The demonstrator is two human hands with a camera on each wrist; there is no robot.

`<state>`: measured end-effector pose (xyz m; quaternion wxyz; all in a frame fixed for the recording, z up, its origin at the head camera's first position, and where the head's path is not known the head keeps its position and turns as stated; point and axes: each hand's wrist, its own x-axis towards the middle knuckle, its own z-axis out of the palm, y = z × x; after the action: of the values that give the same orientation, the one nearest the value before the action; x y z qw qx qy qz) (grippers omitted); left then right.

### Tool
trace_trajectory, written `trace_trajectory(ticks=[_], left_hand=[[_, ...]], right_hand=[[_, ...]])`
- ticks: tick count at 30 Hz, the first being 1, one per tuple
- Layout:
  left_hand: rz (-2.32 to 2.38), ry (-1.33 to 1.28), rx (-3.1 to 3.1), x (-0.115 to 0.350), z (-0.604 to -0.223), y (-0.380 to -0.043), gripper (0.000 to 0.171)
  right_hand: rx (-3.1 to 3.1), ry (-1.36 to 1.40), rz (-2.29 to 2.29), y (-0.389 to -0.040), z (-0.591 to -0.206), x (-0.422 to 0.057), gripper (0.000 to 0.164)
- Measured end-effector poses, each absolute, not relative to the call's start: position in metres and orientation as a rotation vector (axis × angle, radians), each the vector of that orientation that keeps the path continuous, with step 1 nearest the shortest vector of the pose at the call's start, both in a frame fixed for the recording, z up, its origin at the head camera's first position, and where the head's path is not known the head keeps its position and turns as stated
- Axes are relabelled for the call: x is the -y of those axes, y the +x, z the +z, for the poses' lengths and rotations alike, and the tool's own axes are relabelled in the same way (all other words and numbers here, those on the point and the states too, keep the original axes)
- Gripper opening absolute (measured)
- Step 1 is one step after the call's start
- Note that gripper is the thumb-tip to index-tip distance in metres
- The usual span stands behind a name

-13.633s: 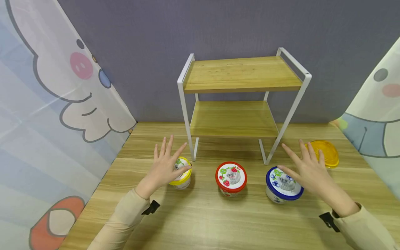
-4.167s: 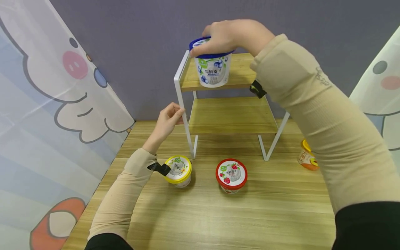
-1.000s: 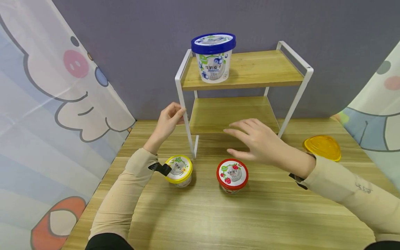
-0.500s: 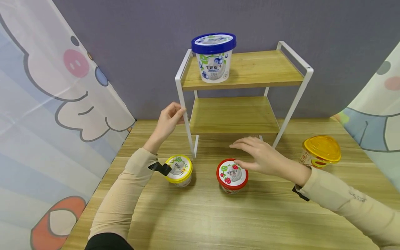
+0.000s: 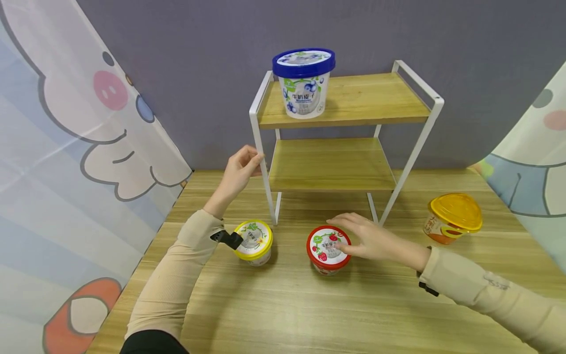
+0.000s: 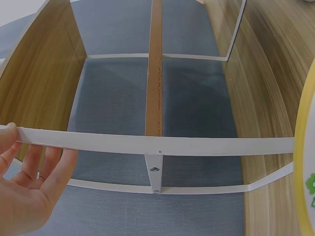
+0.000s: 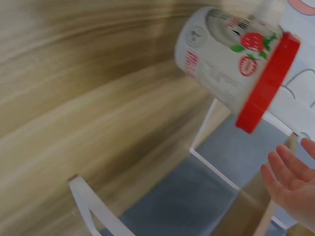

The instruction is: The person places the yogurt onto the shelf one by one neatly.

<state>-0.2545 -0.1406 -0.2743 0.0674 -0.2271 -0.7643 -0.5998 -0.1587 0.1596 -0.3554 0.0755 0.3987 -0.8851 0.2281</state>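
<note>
My left hand (image 5: 239, 169) pinches the white front left post (image 6: 88, 141) of a two-tier shelf rack, thumb on one side and fingers on the other. My right hand (image 5: 367, 238) reaches over the red-lidded strawberry tub (image 5: 325, 253), fingers apart and slightly bent; thumb and fingertips overlap the lid's right side in the head view. In the right wrist view a gap shows between the fingers (image 7: 283, 167) and the red lid (image 7: 268, 83). A blue-lidded blueberry tub (image 5: 305, 96) stands upright on the top shelf (image 5: 376, 98), at its left end.
A yellow-lidded tub (image 5: 254, 243) stands on the table (image 5: 309, 314) by my left wrist. An orange-lidded cup (image 5: 451, 216) is at the right, beyond my right forearm. The lower shelf (image 5: 331, 164) is bare. Cartoon-printed curtains (image 5: 66, 147) hang at both sides.
Earlier the blueberry tub went from the table to the top shelf, and my left hand went to the rack post. In the last second my right hand has come down toward the strawberry tub.
</note>
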Motion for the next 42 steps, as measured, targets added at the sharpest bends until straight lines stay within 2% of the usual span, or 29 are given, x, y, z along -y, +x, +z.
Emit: trace_trajectory(ticks=[12,22,42], left_hand=[[-1.810,-0.679,2.308,0.140,-0.274,-0.255,0.020],[-1.808,-0.686,2.310,0.140,-0.274,-0.255,0.020],[-1.808,-0.674,2.324,0.141,-0.274,-0.254,0.024]], right_hand=[[2.849,1.107,0.706,-0.158,-0.369,-0.160,0.064],[2.946,1.131,0.689,-0.161,-0.378,-0.155,0.094],[2.931,1.202,0.547,-0.163,-0.390,-0.145,0.098]])
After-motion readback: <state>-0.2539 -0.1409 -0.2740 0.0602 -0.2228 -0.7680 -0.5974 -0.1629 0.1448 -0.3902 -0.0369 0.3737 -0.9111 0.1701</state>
